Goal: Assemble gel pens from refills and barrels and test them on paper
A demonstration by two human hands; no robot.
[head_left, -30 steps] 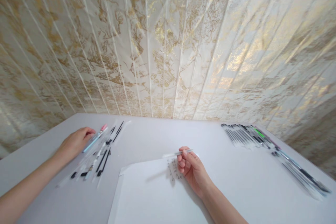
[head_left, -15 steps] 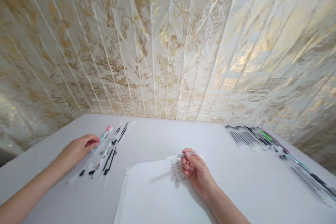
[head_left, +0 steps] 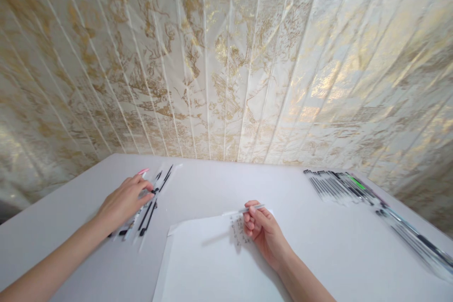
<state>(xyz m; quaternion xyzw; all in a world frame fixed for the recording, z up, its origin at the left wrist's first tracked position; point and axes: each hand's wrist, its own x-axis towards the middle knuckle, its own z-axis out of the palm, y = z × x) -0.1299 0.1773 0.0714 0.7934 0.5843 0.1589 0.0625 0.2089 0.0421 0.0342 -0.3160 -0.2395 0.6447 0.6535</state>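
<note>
At the left, my left hand (head_left: 129, 196) reaches over a loose group of pens and refills, thumb and fingertips apart, beside a small black cap (head_left: 155, 191). Contact with the cap is hard to make out. A pink-ended pen (head_left: 143, 171) lies partly under the fingers. Near the middle, my right hand (head_left: 260, 226) pinches a thin, pale pen refill (head_left: 247, 208) between thumb and fingers, held over the top edge of the white paper (head_left: 208, 259). Small handwritten marks (head_left: 239, 230) show on the paper beside this hand.
Black sticks (head_left: 150, 217) and clear tubes lie around the left hand. On the right, a row of refills (head_left: 327, 186) stretches toward a green-marked pen (head_left: 357, 182) and longer pens (head_left: 421, 238). Behind the white table (head_left: 226, 184) hangs a gold-patterned curtain (head_left: 226, 80).
My left hand has moved right, from the pink-ended pen across the group toward the black cap, and its fingers have spread. My right hand keeps the refill in nearly the same place.
</note>
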